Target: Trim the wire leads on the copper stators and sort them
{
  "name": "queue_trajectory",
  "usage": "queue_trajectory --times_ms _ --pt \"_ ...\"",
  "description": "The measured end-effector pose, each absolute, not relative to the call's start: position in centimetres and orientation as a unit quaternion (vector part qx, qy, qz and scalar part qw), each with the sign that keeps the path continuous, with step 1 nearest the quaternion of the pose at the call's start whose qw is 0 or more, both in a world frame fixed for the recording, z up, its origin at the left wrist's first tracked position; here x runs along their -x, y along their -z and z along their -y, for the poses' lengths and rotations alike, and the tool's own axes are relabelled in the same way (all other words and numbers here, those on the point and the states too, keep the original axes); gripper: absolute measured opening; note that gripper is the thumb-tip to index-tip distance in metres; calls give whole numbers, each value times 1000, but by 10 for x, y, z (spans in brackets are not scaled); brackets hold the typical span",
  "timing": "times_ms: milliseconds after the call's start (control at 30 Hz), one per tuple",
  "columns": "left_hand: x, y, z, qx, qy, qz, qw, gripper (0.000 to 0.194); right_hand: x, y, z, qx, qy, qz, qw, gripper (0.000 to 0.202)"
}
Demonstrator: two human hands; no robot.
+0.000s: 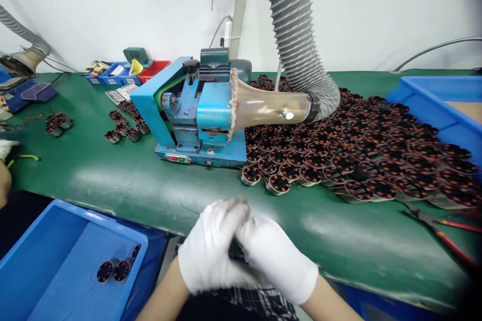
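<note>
My left hand (214, 248) and my right hand (276, 256), both in white gloves, meet in front of my body at the table's near edge. The left fingers are closed over the right fingers, and slight motion blurs the fingertips. Anything between the palms is hidden. Beyond the hands stand many round motor stators (277, 184) with copper windings and dark centres, packed in rows. A blue belt-driven machine (214, 110) sits ahead of me on the green table mat (181, 185), apart from my hands.
A clear hood (271, 108) joins a grey hose (295, 20). At lower left, a blue bin (56, 251) holds several stators. Red-handled pliers (433, 223) lie at right, before another blue bin (417, 90). Part of another person's hand (4, 180) shows at far left.
</note>
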State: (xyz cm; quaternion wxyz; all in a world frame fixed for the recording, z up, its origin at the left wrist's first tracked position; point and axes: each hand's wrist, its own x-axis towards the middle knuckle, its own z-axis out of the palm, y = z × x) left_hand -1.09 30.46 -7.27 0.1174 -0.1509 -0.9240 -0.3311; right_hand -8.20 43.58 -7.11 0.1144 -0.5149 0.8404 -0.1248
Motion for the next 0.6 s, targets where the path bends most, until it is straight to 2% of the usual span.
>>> queue_trajectory --times_ms 100,200,267,333,433,533,600 --pt "33 78 -293 90 348 933 -15 100 82 82 -443 462 144 -859 168 40" --pt "37 91 -285 75 357 928 -80 88 80 95 -449 411 135 -879 200 46" --pt "33 98 -284 70 350 931 -80 76 79 103 -450 392 162 -883 201 38" --pt "29 100 -286 63 346 933 -73 68 80 108 -450 373 247 -868 218 27" --pt "26 99 -291 54 345 935 -65 49 87 112 -450 346 368 -821 266 29" --pt "27 97 -297 45 335 940 -56 33 100 112 -456 336 398 -803 291 27" --pt "27 96 -301 37 321 945 -53 29 112 108 -468 322 415 -799 293 26"
